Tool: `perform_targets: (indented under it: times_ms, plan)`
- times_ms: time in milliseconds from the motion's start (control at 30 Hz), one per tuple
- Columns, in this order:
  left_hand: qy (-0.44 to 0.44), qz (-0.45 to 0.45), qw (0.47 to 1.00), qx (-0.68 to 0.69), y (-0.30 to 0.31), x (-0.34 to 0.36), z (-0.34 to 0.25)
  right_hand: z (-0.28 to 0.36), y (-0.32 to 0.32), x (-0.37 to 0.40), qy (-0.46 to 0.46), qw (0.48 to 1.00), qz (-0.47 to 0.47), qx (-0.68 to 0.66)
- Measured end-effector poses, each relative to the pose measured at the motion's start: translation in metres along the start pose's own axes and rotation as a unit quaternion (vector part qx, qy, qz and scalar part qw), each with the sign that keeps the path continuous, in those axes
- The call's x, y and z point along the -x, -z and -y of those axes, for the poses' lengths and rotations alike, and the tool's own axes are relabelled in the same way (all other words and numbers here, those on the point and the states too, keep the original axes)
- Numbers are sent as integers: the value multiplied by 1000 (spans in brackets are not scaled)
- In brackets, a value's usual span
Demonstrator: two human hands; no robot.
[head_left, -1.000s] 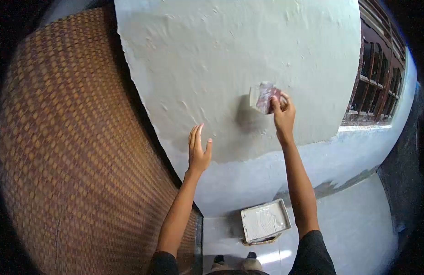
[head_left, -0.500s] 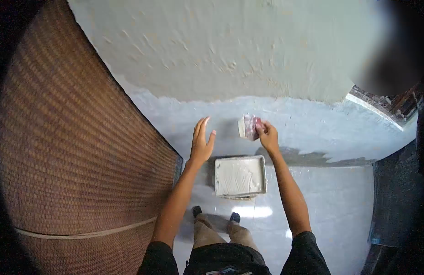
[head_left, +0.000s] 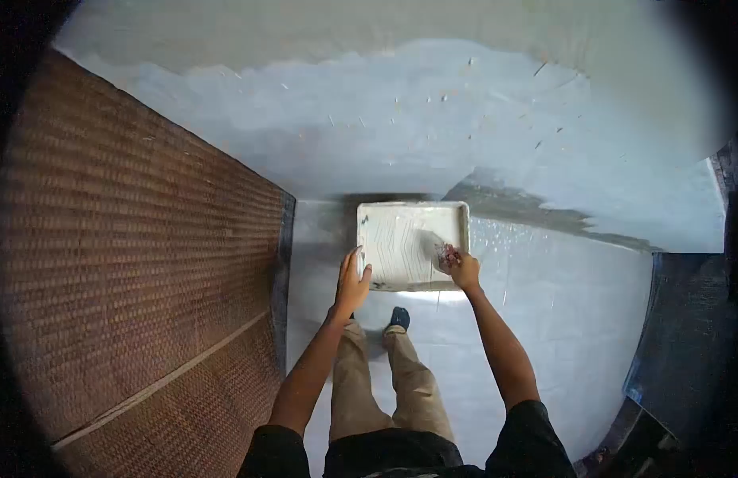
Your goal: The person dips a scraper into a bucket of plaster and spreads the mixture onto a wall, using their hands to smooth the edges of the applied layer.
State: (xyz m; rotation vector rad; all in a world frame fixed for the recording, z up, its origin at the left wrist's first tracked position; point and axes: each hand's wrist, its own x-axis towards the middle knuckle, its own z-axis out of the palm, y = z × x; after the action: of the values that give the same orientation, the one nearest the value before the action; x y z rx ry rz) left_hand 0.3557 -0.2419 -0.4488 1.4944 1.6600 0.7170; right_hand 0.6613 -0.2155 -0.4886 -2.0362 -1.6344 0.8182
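A shallow rectangular tray (head_left: 360,231) filled with whitish, ridged paste stands on the floor below the wall. My right hand (head_left: 465,272) grips a reddish, paste-smeared scraper (head_left: 446,256) over the tray's right side; whether its blade touches the paste is hard to tell. At the tray's lower left corner, my left hand (head_left: 352,284) has its fingers apart and holds nothing, close to or touching the rim. The wall (head_left: 345,95) has a rough grey-green coat above and a smoother pale band below.
A woven brown mat panel (head_left: 146,263) rises on the left. Dark panelling (head_left: 688,334) stands at the right. The glossy pale floor (head_left: 544,342) shows around my feet (head_left: 399,317). A darker grey patch (head_left: 528,211) marks the wall's base.
The view has tilted down, showing more floor. My right hand has gone from in front of the wall to over the tray with the scraper. My left hand has come down beside the tray.
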Motion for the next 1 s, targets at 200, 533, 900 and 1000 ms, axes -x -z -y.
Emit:
perform_targets:
  times_ms: [200, 533, 900, 1000]
  plan:
    - [5, -29, 999, 30, -56, 25, 85, -5, -37, -33, 80, 983, -21, 166]
    - [140, -74, 987, 18, -100, 41, 149, 7, -93, -81, 274, 925, -63, 254]
    - [180, -61, 980, 66, -98, 45, 137, -30, -61, 52, 382, 887, 99, 241]
    - [170, -55, 983, 45, -96, 42, 140, -25, -53, 49, 351, 898, 142, 224]
